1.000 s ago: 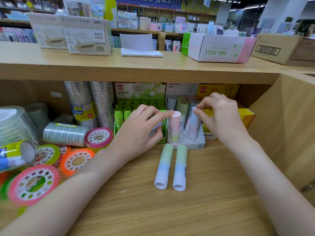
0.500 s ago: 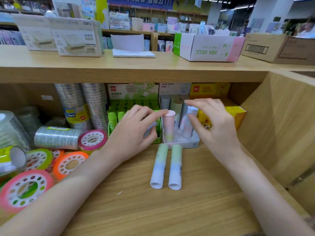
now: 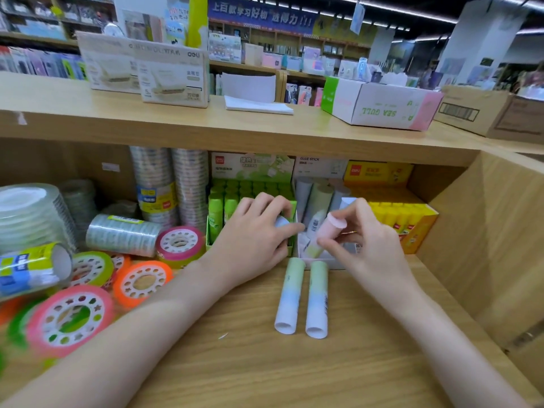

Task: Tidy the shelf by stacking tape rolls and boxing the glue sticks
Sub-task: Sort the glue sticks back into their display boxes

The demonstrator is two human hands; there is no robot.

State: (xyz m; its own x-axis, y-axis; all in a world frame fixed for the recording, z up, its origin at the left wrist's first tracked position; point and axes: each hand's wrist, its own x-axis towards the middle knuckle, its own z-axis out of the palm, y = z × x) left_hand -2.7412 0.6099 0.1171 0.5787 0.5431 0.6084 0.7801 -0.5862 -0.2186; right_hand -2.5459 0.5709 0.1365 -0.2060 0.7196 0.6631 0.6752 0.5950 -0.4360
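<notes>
Only the person's two arms show up here, coming in from the bottom corners. Both forearms are bare all the way to the frame edge, so no sleeve, cuff or any bit of clothing is visible. The bare left hand (image 3: 253, 231) has no ring, watch, bracelet or glove on it that I can make out, and its wrist is plain too. Same deal with the bare right hand (image 3: 365, 245): nothing worn on the fingers or the wrist. The nails look short and unpainted, though the picture is a bit soft there, so don't quote me on that.
</notes>
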